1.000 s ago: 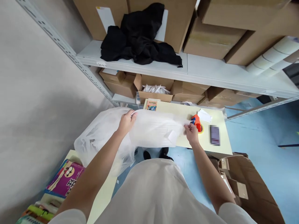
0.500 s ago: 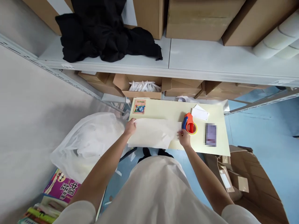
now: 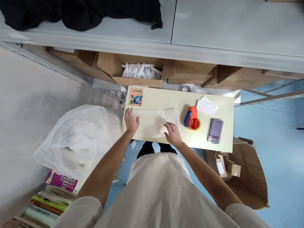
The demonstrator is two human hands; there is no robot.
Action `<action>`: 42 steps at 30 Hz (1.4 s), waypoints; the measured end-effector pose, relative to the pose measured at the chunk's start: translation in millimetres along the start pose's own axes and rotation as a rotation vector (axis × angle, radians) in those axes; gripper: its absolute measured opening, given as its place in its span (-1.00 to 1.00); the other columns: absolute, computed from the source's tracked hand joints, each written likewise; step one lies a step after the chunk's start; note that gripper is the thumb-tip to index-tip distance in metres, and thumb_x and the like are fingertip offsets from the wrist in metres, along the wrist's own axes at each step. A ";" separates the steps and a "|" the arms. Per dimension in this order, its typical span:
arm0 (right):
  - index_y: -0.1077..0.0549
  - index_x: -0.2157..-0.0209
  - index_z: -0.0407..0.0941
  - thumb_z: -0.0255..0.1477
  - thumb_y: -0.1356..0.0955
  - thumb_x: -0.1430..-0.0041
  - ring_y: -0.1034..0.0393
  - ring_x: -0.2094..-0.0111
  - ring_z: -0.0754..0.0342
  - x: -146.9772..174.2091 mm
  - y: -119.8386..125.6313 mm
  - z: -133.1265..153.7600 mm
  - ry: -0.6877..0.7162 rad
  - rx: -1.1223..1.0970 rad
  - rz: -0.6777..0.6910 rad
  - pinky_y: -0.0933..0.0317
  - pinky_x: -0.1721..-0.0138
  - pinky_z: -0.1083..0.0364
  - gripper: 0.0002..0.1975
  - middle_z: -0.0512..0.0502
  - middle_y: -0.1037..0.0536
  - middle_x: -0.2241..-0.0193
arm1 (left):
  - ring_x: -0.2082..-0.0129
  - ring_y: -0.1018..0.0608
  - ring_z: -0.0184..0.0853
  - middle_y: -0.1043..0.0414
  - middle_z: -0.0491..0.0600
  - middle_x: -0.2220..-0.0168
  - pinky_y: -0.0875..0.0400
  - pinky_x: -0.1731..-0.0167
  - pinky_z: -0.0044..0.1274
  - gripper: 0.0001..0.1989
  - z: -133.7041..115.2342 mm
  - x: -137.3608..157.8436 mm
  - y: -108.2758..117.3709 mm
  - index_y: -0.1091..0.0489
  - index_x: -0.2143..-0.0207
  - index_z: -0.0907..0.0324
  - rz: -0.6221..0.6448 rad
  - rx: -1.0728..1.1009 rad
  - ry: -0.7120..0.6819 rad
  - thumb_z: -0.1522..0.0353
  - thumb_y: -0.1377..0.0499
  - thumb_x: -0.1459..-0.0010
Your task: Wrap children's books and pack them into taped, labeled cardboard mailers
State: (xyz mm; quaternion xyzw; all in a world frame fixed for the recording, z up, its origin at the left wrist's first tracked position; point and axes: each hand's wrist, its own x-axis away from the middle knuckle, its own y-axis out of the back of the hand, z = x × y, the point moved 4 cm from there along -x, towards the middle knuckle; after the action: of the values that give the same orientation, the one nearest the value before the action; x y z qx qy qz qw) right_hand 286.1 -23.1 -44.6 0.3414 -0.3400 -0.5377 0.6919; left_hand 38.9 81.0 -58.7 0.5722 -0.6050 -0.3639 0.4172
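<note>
A thin whitish sheet (image 3: 149, 122) lies flat along the front half of the small cream table (image 3: 161, 98). My left hand (image 3: 131, 121) is at the sheet's left end, fingers stretched and thumb apart, gripping nothing. Over the sheet's right part is my right hand (image 3: 173, 133), its fingers bent and apart from the thumb. By its fingertips shows a small white patch (image 3: 163, 129); I cannot tell whether it is a turned corner or a separate piece. An orange and blue tape dispenser (image 3: 193, 118) stands right of the sheet.
A small picture card (image 3: 136, 97), white cards (image 3: 206, 105) and a blurred purple item (image 3: 215, 130) lie on the table. Behind it, an open carton (image 3: 137, 81) sits under a grey shelf (image 3: 152, 47). A plastic bag (image 3: 78, 139) is left; a large carton (image 3: 249, 177) right.
Both hands have let go of the sheet's ends, and it now lies flat on the table. My right hand has moved left, away from the tape dispenser. The view has tilted down.
</note>
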 end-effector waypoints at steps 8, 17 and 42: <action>-0.10 -0.22 -0.10 -0.48 -0.35 -0.04 -0.21 -0.03 -0.17 -30.2 -40.2 13.1 -0.136 0.169 0.309 -0.07 0.02 -0.08 -0.30 -0.33 -0.23 -0.14 | -0.32 0.23 0.06 0.36 0.23 -0.34 0.20 -0.21 -0.10 -0.07 -17.1 55.5 -64.2 0.14 -0.30 0.22 0.508 -0.231 -0.387 0.05 -0.19 0.00; -0.50 0.19 -0.10 -0.62 -0.20 -0.09 -0.17 -0.04 -0.13 34.9 -24.4 -13.8 -0.232 0.291 0.264 0.19 -0.10 -0.22 -0.66 -0.24 -0.38 -0.01 | -0.32 0.24 0.08 0.39 0.19 -0.35 0.22 -0.19 -0.06 -0.03 9.3 43.4 -55.3 0.18 -0.31 0.16 0.564 -0.241 -0.435 0.04 -0.21 0.03; -0.29 -0.07 -0.12 -0.48 -0.37 0.02 -0.36 0.01 -0.01 -186.4 -55.4 58.3 -0.489 -0.737 0.082 -0.29 0.03 0.01 -0.45 -0.20 -0.39 -0.06 | -0.13 -0.32 -0.14 -0.31 0.15 -0.08 -0.20 -0.11 -0.32 -0.54 37.0 -99.2 1.8 -0.21 -0.12 0.19 0.146 0.407 0.091 0.24 -0.09 -0.18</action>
State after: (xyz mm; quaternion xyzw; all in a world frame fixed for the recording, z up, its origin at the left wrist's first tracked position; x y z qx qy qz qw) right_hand 173.4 142.2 -79.0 -0.0790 -0.2926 -0.6599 0.6875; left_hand 3.8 178.6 -80.1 0.6152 -0.6864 -0.1767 0.3452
